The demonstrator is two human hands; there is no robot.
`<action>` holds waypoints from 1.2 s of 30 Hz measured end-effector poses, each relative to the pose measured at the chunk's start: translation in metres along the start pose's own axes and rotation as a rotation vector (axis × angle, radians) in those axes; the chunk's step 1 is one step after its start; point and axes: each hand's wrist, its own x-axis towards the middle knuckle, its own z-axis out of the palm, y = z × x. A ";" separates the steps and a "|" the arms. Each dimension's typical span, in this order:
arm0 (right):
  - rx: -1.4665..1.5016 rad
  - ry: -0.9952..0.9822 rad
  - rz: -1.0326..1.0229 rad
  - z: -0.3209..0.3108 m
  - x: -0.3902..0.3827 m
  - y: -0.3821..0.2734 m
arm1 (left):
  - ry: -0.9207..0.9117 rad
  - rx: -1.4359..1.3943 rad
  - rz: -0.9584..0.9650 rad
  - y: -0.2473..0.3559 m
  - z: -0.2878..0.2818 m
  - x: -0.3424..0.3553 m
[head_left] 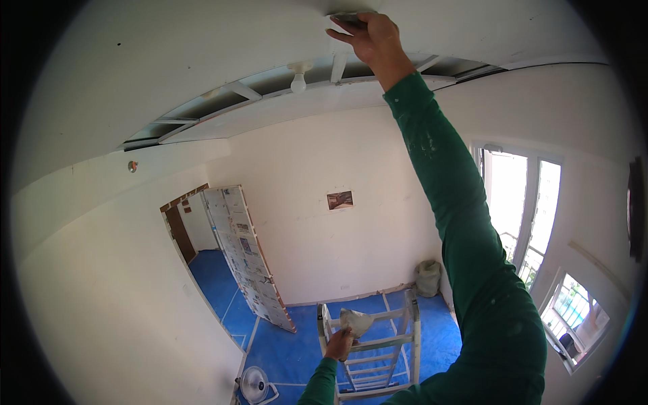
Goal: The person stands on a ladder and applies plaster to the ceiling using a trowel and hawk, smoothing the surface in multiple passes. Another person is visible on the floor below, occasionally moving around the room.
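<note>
My right hand [374,42], at the end of a raised green sleeve, presses a thin flat putty knife [348,18] against the white ceiling [243,40]. Its fingers close round the tool, with one or two stretched out. Low in front of me, my left hand [339,344] grips a flat, pale, putty-smeared plate [358,322]; its handle is hidden by the fingers. That plate is just above the top of a metal stepladder [415,331], which stands on blue floor sheeting [307,368].
A long opening with metal framing [246,90] runs across the ceiling, with a light bulb [298,82] beside it. A newspaper-covered door [244,260] stands ajar at the left. Below are a fan [255,385] and, by the far wall, a sack [428,278]. Windows [507,196] are at the right.
</note>
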 end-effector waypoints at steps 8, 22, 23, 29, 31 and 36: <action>0.100 -0.063 -0.071 0.050 -0.030 -0.051 | -0.006 -0.139 -0.169 0.023 -0.008 -0.002; -0.263 0.171 0.956 -0.101 -0.392 0.007 | 0.305 -0.415 0.223 0.218 -0.127 0.022; -0.204 0.211 1.013 -0.106 -0.408 0.011 | 0.306 -0.333 0.280 0.236 -0.139 0.024; 0.029 0.278 1.089 -0.113 -0.425 0.020 | 0.298 0.067 0.479 0.260 -0.150 0.028; 0.073 0.299 1.059 -0.113 -0.416 0.019 | 0.324 0.187 0.423 0.237 -0.140 0.030; 0.165 0.163 0.724 -0.117 -0.352 0.026 | 0.281 -0.244 0.106 0.134 -0.064 0.026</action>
